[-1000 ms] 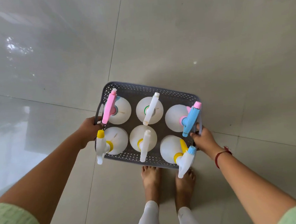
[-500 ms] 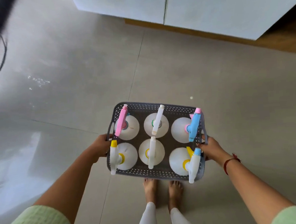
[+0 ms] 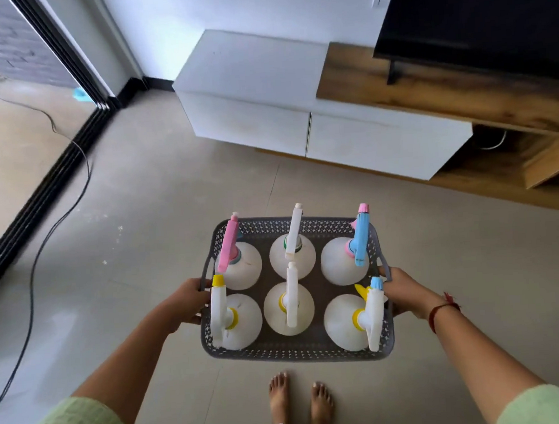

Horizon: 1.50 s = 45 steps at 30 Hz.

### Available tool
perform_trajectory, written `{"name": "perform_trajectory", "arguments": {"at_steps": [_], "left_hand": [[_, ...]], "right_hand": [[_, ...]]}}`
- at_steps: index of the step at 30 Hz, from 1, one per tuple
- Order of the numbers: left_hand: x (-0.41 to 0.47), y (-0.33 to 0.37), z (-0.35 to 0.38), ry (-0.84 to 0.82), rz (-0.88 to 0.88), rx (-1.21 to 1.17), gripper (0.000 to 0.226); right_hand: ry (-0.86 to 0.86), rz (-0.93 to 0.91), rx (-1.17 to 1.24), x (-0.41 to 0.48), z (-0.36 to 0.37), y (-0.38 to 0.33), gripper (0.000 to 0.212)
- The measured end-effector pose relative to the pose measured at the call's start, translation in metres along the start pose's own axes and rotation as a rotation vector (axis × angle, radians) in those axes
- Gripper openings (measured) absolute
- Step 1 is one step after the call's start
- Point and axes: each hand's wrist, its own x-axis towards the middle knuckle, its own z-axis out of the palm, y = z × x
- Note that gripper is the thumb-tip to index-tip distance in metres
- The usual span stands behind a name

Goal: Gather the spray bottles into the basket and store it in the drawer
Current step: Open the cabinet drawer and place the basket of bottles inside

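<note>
My left hand point(image 3: 188, 303) and right hand point(image 3: 406, 294) are each closed around a side handle of the basket point(image 3: 294, 352), held between them. Six spray bottles point(image 3: 293, 313) stand inside it; the drawers point(image 3: 305, 129) are well ahead of my hands.

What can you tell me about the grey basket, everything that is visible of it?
The grey basket looks like plastic, rectangular, with perforated walls and a loop handle on each short side. It is carried level above the tiled floor, the left hand and right hand gripping its two sides. Six white spray bottles stand upright inside in two rows of three, filling it.
</note>
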Motion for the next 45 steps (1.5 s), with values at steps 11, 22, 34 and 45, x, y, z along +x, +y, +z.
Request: {"name": "perform_trajectory", "arguments": {"at_steps": [11, 22, 34, 45], "left_hand": [[-0.061, 0.006, -0.044, -0.029, 0.053, 0.053, 0.01], [-0.063, 0.026, -0.094, -0.056, 0.133, 0.125, 0.021], [0.03, 0.125, -0.153, -0.094, 0.19, 0.154, 0.008], [0.112, 0.239, -0.203, -0.084, 0.203, 0.165, 0.006]], "right_hand": [[-0.02, -0.031, 0.025, -0.098, 0.003, -0.043, 0.016], [0.008, 0.0, 0.034, -0.121, 0.014, -0.085, 0.015], [0.045, 0.04, 0.084, -0.049, -0.031, -0.179, 0.03], [0.11, 0.032, 0.139, 0.033, -0.085, -0.269, 0.032]]}}
